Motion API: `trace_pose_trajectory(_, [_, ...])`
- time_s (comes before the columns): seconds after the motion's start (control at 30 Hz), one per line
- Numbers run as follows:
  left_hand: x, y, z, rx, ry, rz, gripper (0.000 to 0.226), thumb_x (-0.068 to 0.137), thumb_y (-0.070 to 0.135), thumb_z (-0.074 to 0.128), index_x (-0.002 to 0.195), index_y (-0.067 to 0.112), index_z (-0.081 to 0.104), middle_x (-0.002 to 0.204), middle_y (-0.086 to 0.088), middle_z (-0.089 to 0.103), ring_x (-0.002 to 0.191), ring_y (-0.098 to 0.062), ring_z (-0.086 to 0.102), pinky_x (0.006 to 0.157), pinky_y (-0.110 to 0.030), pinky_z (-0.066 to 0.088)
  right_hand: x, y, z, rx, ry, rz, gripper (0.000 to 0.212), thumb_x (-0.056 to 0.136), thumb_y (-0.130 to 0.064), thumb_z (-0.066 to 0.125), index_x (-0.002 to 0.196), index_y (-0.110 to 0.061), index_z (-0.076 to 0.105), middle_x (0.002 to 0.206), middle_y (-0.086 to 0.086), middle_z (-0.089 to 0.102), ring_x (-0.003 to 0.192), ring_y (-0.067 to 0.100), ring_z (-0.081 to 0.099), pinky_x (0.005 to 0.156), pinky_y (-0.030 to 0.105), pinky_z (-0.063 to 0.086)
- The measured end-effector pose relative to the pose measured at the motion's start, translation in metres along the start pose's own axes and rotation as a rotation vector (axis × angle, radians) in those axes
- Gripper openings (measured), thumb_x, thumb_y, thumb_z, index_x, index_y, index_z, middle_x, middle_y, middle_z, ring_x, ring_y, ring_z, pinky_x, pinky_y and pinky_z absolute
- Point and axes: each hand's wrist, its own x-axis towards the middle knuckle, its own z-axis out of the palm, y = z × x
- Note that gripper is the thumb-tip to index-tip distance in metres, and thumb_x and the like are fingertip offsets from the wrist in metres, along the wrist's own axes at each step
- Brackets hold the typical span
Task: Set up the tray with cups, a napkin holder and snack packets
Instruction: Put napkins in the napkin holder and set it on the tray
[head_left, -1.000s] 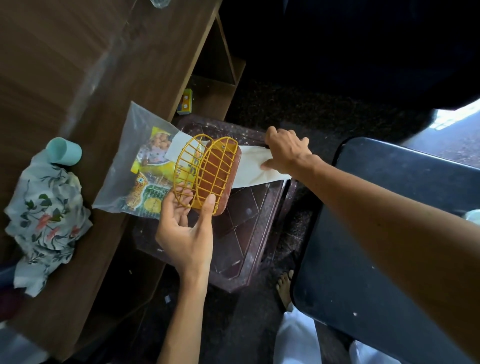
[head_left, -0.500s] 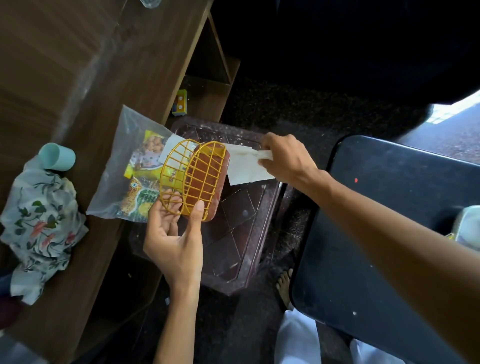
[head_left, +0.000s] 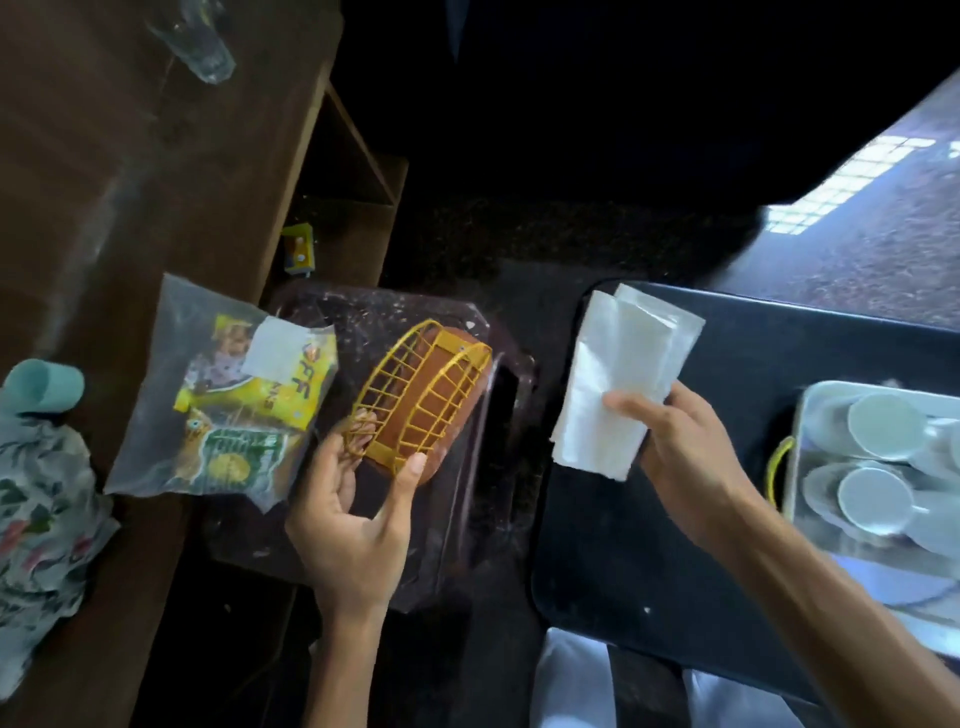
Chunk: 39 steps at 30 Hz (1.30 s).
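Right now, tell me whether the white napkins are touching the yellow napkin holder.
Apart. The head view shows a wide dark gap between the napkins, held by the right hand, and the napkin holder, held by the left hand.

1 napkin hldr, 1 snack bag

A wooden table fills the left of the frame, with open shelves on its side. A clear glass is on it at the upper left. A floral cloth sits bunched at the left edge. A small yellow and blue object rests on a shelf. A black surface spans the lower right, and sunlit floor shows at the upper right.
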Motion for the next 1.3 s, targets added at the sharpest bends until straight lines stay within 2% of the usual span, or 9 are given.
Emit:
trace_pose_trajectory(0.1, [-0.012,0.014,0.020,0.046,-0.201,0.121,0.057,0.080,0.055,0.077,0.131,0.036,0.061,0.126,0.017,0.069,0.117,-0.009,0.069,0.101,-0.037,0.057,-0.026,-0.003,-0.043,0.026,0.090,-0.052,0.028,0.091,-0.009,0.063,0.117,-0.019,0.066,0.112,0.005,0.075,0.102,0.030,0.071,0.086,0.055,0.056])
trace_pose_trajectory(0.23, [-0.038,0.036,0.060,0.131,-0.385,0.317,0.054,0.084,0.058,0.072,0.135,0.046,0.057,0.128,0.031,0.063,0.114,-0.003,0.068,0.099,-0.028,0.055,-0.057,-0.008,-0.093,0.058,0.224,-0.118,0.029,0.089,-0.004,0.066,0.113,-0.020,0.064,0.106,0.004,0.076,0.096,0.023,0.073,0.075,0.034,0.061])
trace_pose_trajectory(0.4, [-0.089,0.069,0.120,-0.044,-0.509,0.245,0.068,0.080,0.048,0.080,0.139,0.022,0.060,0.130,-0.003,0.071,0.120,-0.020,0.070,0.099,-0.043,0.057,-0.089,-0.006,-0.157,0.054,0.339,-0.162,0.027,0.088,-0.016,0.067,0.111,-0.030,0.065,0.101,-0.009,0.075,0.087,0.004,0.071,0.064,0.016,0.055])
trace_pose_trajectory(0.5, [-0.123,0.101,0.158,-0.094,-0.554,0.249,0.064,0.075,0.043,0.083,0.133,0.024,0.063,0.125,0.000,0.073,0.116,-0.015,0.072,0.098,-0.032,0.058,-0.108,-0.005,-0.200,0.119,0.432,-0.187,0.027,0.085,-0.025,0.067,0.111,-0.033,0.065,0.104,-0.009,0.075,0.093,0.006,0.071,0.069,0.022,0.058])
trace_pose_trajectory(0.63, [-0.177,0.142,0.217,-0.134,-0.532,0.215,0.052,0.069,0.047,0.086,0.115,0.042,0.064,0.108,0.010,0.077,0.101,-0.010,0.076,0.088,-0.023,0.061,-0.129,0.000,-0.267,0.206,0.665,-0.216,0.024,0.086,-0.019,0.069,0.110,-0.024,0.068,0.102,-0.004,0.077,0.094,0.016,0.072,0.076,0.030,0.057])
trace_pose_trajectory(0.83, [-0.261,0.190,0.314,-0.021,-0.586,0.224,0.051,0.070,0.053,0.083,0.107,0.025,0.061,0.099,0.010,0.072,0.090,0.001,0.072,0.071,-0.014,0.060,-0.158,-0.001,-0.370,0.193,0.866,-0.291,0.014,0.085,-0.018,0.070,0.099,-0.022,0.070,0.097,-0.001,0.078,0.087,0.014,0.074,0.068,0.025,0.058])
trace_pose_trajectory(0.97, [-0.305,0.206,0.370,0.101,-0.650,0.208,0.056,0.073,0.053,0.081,0.113,0.020,0.060,0.104,0.003,0.066,0.091,-0.012,0.068,0.072,-0.018,0.059,-0.169,-0.010,-0.422,-0.063,0.967,-0.333,0.014,0.080,-0.041,0.070,0.090,-0.033,0.065,0.086,-0.008,0.074,0.072,0.004,0.068,0.057,0.017,0.054])
trace_pose_trajectory(1.2, [-0.349,0.195,0.431,0.340,-0.557,0.196,0.056,0.069,0.050,0.087,0.104,0.021,0.054,0.094,0.003,0.060,0.078,-0.021,0.062,0.063,-0.037,0.057,-0.162,-0.008,-0.476,-0.286,0.953,-0.341,0.012,0.090,-0.036,0.066,0.088,-0.025,0.061,0.083,-0.004,0.068,0.060,-0.001,0.058,0.050,0.014,0.047])
trace_pose_trajectory(1.3, [-0.356,0.183,0.453,0.384,-0.514,0.197,0.058,0.067,0.048,0.089,0.099,0.016,0.053,0.093,0.000,0.056,0.077,-0.023,0.060,0.059,-0.038,0.056,-0.158,-0.009,-0.487,-0.334,0.972,-0.340,0.019,0.092,-0.041,0.062,0.086,-0.024,0.059,0.079,-0.008,0.066,0.056,-0.002,0.054,0.046,0.011,0.042])
